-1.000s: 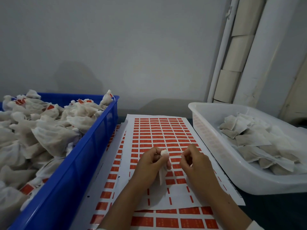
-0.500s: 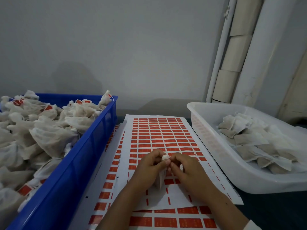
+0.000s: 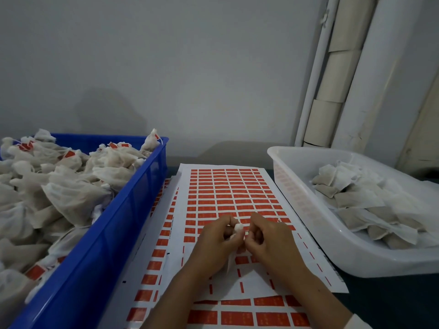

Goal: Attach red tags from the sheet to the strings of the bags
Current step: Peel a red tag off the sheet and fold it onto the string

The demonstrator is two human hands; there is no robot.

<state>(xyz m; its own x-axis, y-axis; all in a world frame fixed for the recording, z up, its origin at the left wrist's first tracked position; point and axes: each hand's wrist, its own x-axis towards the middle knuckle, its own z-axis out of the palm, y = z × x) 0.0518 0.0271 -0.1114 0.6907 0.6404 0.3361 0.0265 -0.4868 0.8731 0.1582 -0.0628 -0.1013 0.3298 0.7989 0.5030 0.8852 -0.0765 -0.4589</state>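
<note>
L hand (image 3: 215,241) pinches white bag (image 3: 238,227) above tag sheet (image 3: 228,193); R hand (image 3: 268,236) fingers curled just beside bag top. Blue bin (image 3: 114,233) at sheet's L edge, white tray (image 3: 308,210) at R edge.

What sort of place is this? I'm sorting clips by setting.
Likely a small packing workbench for hand-labelling tea-like bags: a blue bin heaped with tagged bags, a white tray of untagged ones, and a sheet of red tags between them.

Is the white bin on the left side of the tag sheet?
No, the white bin stands right of the sheet; the blue bin is left.
</note>
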